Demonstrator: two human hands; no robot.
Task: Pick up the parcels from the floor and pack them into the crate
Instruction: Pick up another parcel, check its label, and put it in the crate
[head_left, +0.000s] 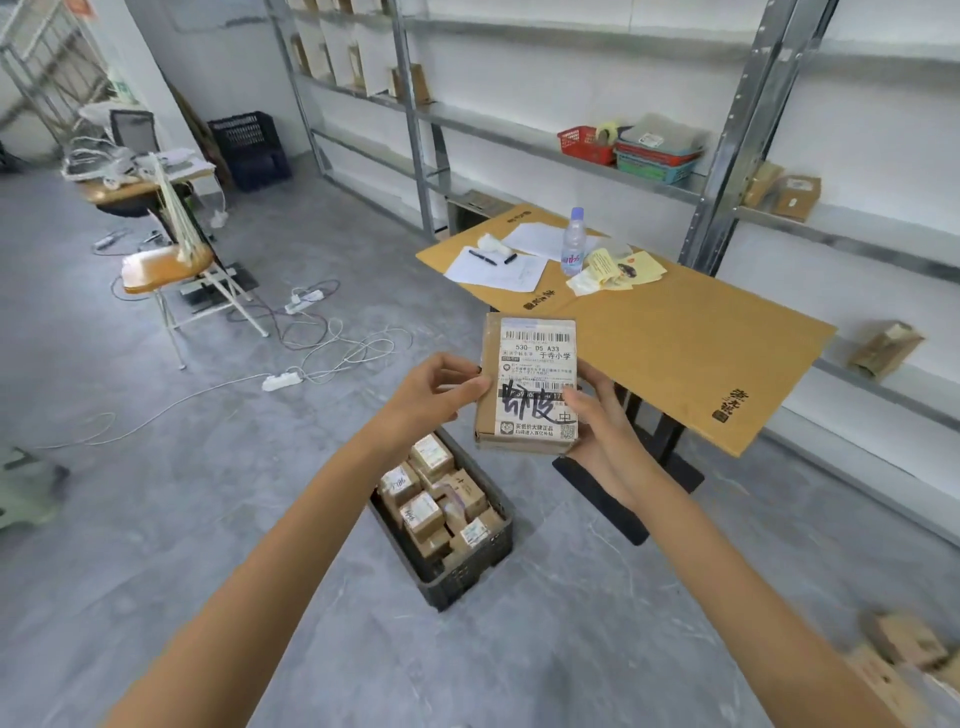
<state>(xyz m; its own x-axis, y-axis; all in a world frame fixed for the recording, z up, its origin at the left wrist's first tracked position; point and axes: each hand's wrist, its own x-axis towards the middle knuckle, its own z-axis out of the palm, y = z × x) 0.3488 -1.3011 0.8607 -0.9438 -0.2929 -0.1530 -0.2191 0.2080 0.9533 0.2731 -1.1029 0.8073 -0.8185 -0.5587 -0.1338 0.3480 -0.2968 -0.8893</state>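
I hold a small cardboard parcel with a white shipping label in front of me, above the floor. My left hand pinches its left edge with thumb and fingers. My right hand grips its right side, thumb on the label. Below the parcel, a dark plastic crate stands on the grey floor with several labelled parcels packed inside. More parcels lie blurred on the floor at the lower right.
A cardboard-topped table with papers, pens and a water bottle stands right behind the crate. Metal shelving lines the right wall. A folding chair, power strips and cables lie to the left.
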